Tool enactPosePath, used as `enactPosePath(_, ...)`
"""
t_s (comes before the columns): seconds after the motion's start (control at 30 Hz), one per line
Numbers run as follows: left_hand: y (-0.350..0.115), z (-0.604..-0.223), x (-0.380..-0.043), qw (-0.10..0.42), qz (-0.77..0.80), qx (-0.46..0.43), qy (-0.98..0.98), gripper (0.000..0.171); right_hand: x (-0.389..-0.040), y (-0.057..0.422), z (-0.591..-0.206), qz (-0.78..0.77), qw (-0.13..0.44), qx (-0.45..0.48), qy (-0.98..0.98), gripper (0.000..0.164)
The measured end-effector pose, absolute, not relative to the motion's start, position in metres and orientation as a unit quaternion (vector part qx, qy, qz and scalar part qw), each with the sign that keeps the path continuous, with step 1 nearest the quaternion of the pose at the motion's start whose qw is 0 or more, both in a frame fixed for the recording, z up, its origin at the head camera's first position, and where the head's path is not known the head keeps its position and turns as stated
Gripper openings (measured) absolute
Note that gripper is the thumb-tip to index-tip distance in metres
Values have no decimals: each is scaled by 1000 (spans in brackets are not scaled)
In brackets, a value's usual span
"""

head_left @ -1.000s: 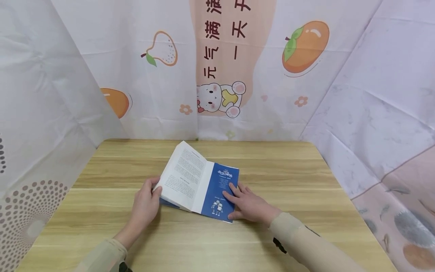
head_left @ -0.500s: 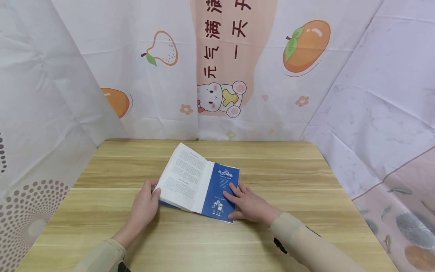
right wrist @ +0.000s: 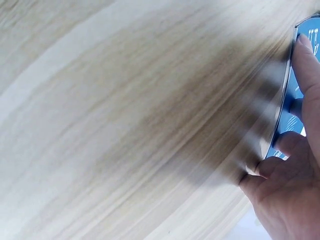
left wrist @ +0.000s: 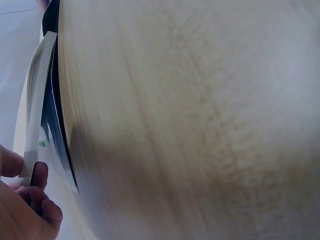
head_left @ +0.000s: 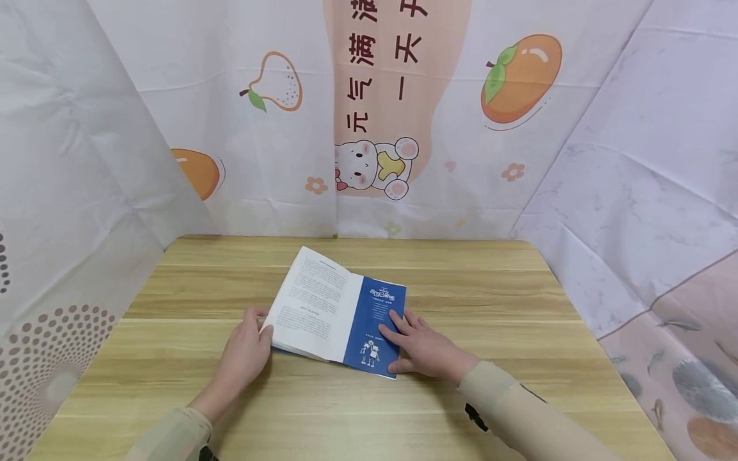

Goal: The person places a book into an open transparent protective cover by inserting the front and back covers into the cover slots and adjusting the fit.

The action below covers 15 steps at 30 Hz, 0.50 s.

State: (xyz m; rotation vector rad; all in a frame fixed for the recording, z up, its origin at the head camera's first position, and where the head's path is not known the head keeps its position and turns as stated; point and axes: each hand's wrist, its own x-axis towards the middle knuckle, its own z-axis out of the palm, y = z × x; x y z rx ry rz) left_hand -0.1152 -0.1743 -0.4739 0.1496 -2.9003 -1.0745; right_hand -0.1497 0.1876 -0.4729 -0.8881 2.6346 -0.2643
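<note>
A book point(head_left: 314, 301) lies spread on the table, its printed white page on the left and a blue cover flap point(head_left: 375, 326) on the right. At the left edge, my left hand point(head_left: 245, 346) pinches the block of pages between thumb and fingers. The left wrist view shows those pages point(left wrist: 37, 100) held slightly raised above the dark cover point(left wrist: 57, 135). My right hand point(head_left: 429, 346) rests spread on the blue flap, holding it flat. Some of its fingers reach past the flap's edge onto the table, as the right wrist view shows.
The wood-grain table point(head_left: 461, 282) extends around the book on every side. Behind it hangs a white curtain point(head_left: 438, 211) printed with fruit, a bear and Chinese characters. More fabric hangs at the left and right sides.
The left-hand pages have sunk lower toward the table, and their top corner has come down and slightly left. My left hand lowered a little with them. The right hand stayed in place.
</note>
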Motion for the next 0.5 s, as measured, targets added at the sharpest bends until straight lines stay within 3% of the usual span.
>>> enactPosePath(0.5, -178, -487, -117, 12, -278, 18, -960, 32, -150, 188, -473, -92, 174, -316, 928, 80)
